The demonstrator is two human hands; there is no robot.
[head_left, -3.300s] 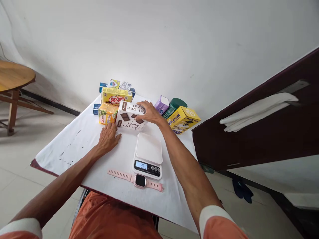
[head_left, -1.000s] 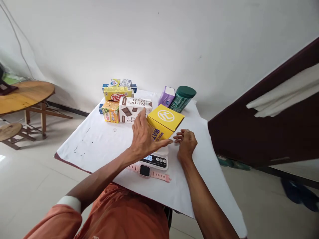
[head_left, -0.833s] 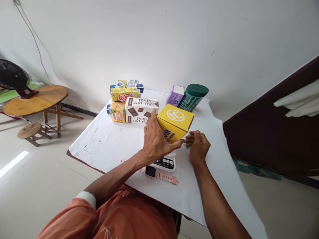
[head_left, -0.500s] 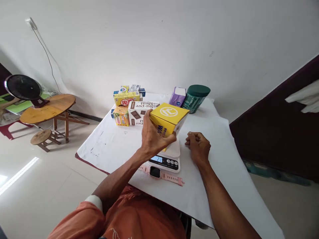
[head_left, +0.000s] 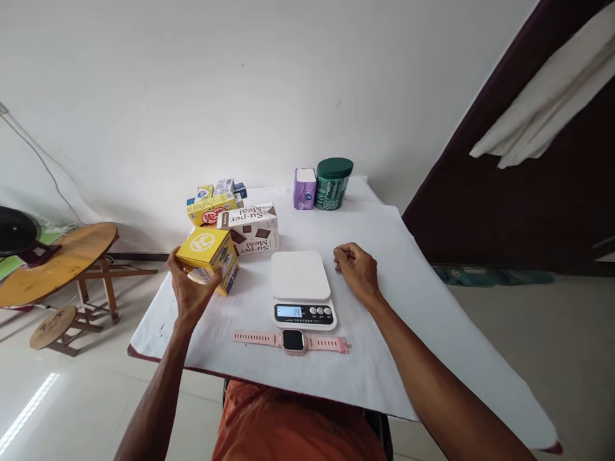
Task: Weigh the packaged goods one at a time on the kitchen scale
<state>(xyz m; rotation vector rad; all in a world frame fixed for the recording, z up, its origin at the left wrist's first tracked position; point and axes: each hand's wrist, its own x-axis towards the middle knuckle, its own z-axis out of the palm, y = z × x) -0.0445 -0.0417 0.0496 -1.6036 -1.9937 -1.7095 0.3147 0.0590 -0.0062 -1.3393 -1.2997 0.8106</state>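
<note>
My left hand [head_left: 191,293] is closed around a yellow box [head_left: 207,257] with a white round logo, holding it at the left part of the table [head_left: 423,282], in front of the other boxes. My right hand [head_left: 354,267] rests on the white cloth just right of the kitchen scale [head_left: 300,285], fingers curled in a loose fist with nothing in them. The scale's white platform is bare and its display is lit. A pink smartwatch [head_left: 292,340] lies flat in front of the scale.
A white Su-per Meal box [head_left: 250,229], a yellow box [head_left: 210,210] and small cartons stand at the back left. A purple carton [head_left: 304,187] and a green canister [head_left: 332,183] stand at the back. A round wooden table [head_left: 57,262], stool and fan are at left; a dark door [head_left: 519,211] at right.
My left hand lifted the yellow box off the scale and carried it left, down beside the other boxes. My right hand let go and curled on the cloth. The scale platform is now bare.
</note>
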